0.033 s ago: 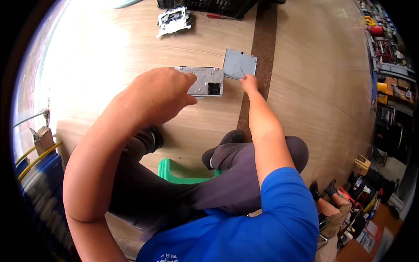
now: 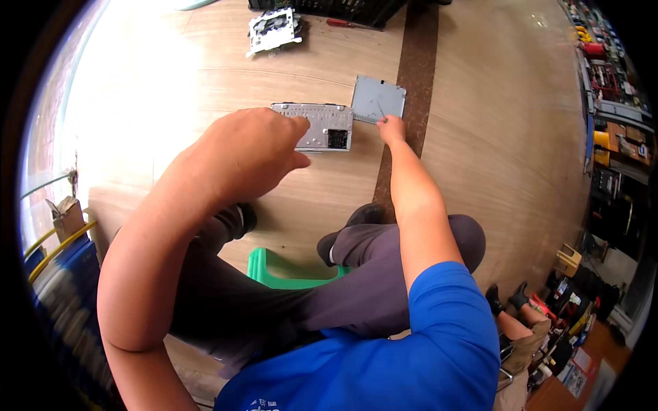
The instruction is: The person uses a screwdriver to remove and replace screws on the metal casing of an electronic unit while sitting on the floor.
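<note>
A silver metal box unit (image 2: 319, 118), full of small holes and with a black socket at its near right corner, lies on the floor ahead of me. Over its left part is my left hand (image 2: 264, 147), fingers curled and thumb sticking out; whatever it grips is hidden beneath it. To the right, touching or nearly touching the unit's corner, is a flat grey metal cover plate (image 2: 379, 96). My right hand (image 2: 391, 129) is at the plate's near edge, fingertips pinched on a thin, pointed metal tool (image 2: 381, 111) that slants over the plate.
A white-framed mechanism (image 2: 274, 33) lies at the far left, near a black crate (image 2: 329, 9) and a red-handled screwdriver (image 2: 351, 25). A green stool (image 2: 288, 279) is under me. Crowded shelves (image 2: 617, 137) line the right side, with another person's legs (image 2: 517, 325) below them.
</note>
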`<state>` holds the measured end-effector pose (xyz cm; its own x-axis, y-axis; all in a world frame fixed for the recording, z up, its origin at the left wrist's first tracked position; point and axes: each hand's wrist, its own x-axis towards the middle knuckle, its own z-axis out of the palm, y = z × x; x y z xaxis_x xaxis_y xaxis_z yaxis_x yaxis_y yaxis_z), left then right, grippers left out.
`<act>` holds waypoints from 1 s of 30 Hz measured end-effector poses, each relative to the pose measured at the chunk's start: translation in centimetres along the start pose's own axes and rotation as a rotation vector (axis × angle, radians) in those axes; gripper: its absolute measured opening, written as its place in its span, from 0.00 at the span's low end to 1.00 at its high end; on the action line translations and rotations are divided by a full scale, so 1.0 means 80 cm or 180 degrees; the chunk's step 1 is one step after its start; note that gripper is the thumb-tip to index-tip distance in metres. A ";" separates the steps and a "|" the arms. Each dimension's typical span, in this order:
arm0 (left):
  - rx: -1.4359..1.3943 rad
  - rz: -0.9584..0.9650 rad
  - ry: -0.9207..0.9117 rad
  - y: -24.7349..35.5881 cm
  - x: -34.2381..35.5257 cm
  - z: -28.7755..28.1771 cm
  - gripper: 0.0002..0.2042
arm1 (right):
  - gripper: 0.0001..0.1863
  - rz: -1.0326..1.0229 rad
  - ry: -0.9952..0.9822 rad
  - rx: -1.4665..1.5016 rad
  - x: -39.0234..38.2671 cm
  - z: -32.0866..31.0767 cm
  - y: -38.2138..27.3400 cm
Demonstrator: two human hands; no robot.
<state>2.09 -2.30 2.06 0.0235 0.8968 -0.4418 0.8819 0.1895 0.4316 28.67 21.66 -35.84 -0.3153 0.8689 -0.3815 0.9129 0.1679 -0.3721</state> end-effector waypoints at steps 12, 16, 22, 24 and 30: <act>0.0242 -0.0142 -0.0070 -0.004 0.000 -0.011 0.19 | 0.10 0.0183 0.0420 0.0371 0.019 0.017 0.000; 0.0202 -0.0040 0.0052 0.001 0.005 -0.020 0.14 | 0.11 0.0435 0.0781 0.0327 0.008 -0.011 -0.015; 0.0219 0.0232 0.0640 -0.004 0.012 -0.023 0.15 | 0.17 -0.0360 0.1040 0.0103 -0.024 -0.112 -0.110; 0.0237 0.0315 0.0799 -0.005 0.020 -0.031 0.15 | 0.17 -0.0863 0.1184 -0.0173 -0.035 -0.147 -0.132; 0.0114 0.0051 0.0301 -0.016 0.020 -0.036 0.18 | 0.14 -0.1418 0.0403 0.0473 -0.184 -0.230 -0.218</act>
<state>-0.37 0.02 3.09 -0.0053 0.9337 -0.3581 0.8981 0.1619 0.4090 22.19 14.52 -8.15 -0.6246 0.7790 -0.0550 0.6465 0.4763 -0.5960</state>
